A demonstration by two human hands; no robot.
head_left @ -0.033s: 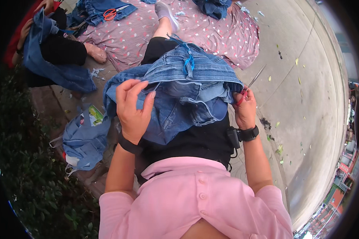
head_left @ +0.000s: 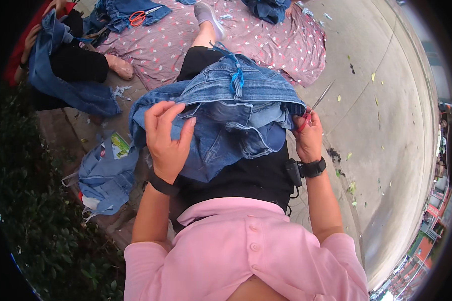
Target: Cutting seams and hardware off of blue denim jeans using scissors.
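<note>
A pair of blue jeans (head_left: 213, 133) lies bunched across my lap, its waistband opening facing me. A bright blue cord (head_left: 237, 80) is tied at a belt loop. At the waistband's left end, my left hand (head_left: 166, 138) grips the denim loosely between curled fingers and thumb. My right hand (head_left: 309, 134) closes round the red handles of a pair of scissors (head_left: 302, 122) at the waistband's right end. The metal blades point up and to the right, away from the cloth. Some of the right fingers are hidden by the denim.
A patterned pink cloth (head_left: 273, 47) covers the ground ahead, with orange-handled scissors (head_left: 137, 18) on denim. At the left sits another person holding jeans (head_left: 60, 80). A light blue denim bag (head_left: 108, 175) rests beside me, near dark shrubs (head_left: 40, 220). Concrete pavement (head_left: 381, 150) extends right.
</note>
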